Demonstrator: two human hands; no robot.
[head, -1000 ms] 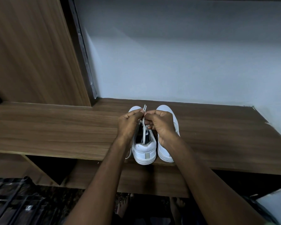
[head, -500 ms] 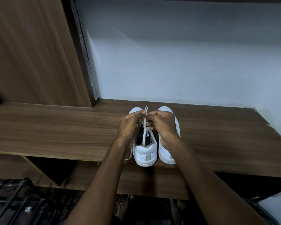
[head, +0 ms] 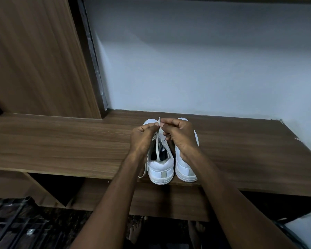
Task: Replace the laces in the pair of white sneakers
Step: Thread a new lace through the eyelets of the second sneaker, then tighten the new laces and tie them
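Observation:
Two white sneakers stand side by side on a wooden shelf, heels toward me at its front edge. Above the left sneaker, my left hand and my right hand meet and pinch a white lace by its tip. The lace runs down from my fingers into the shoe's opening, and another length of it hangs off the shelf edge by my left wrist. My right hand and forearm cover much of the right sneaker.
A wooden cabinet side rises at the left, and a pale wall backs the shelf. Below the shelf there is an open compartment, a dark metal rack at bottom left, and bare feet on the floor.
My hands have stayed together over the left sneaker, still pinching the lace. The fingers have shifted a little and the view has tilted slightly.

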